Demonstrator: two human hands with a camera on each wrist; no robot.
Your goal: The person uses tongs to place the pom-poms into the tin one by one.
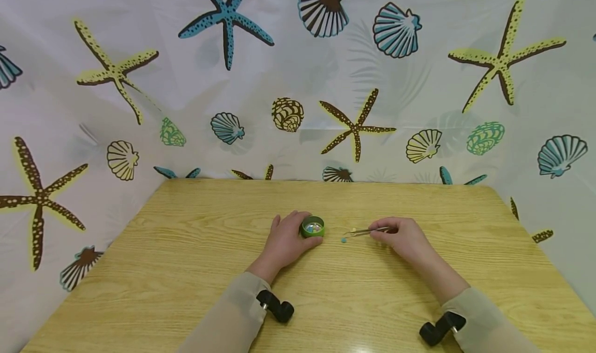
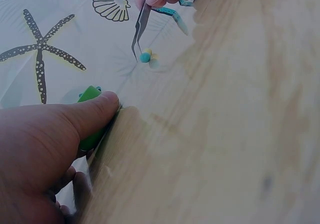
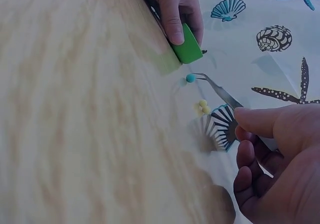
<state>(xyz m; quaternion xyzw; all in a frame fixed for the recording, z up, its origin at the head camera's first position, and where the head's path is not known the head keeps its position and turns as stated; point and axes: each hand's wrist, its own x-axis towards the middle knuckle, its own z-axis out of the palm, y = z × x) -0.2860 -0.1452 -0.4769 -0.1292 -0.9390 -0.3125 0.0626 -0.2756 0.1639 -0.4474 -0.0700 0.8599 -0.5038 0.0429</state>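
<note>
My left hand point(image 1: 287, 240) holds a small round green container point(image 1: 313, 234) on the table, thumb and fingers around its sides. Small pale, blue and pinkish pieces point(image 1: 314, 228) lie inside it. In my right hand point(image 1: 411, 240), thumb and fingers pinch metal tweezers point(image 1: 368, 232) with bent tips pointing left. A blue bead point(image 3: 190, 78) is right by the tweezer tips; whether they touch it, I cannot tell. Yellow beads point(image 3: 203, 107) lie close by, below the tweezers in the right wrist view.
The light wooden table point(image 1: 195, 270) reaches back to a white cloth point(image 1: 279, 73) printed with starfish and shells, which also hangs at both sides. Black mounts point(image 1: 277, 306) are strapped to both sleeved wrists.
</note>
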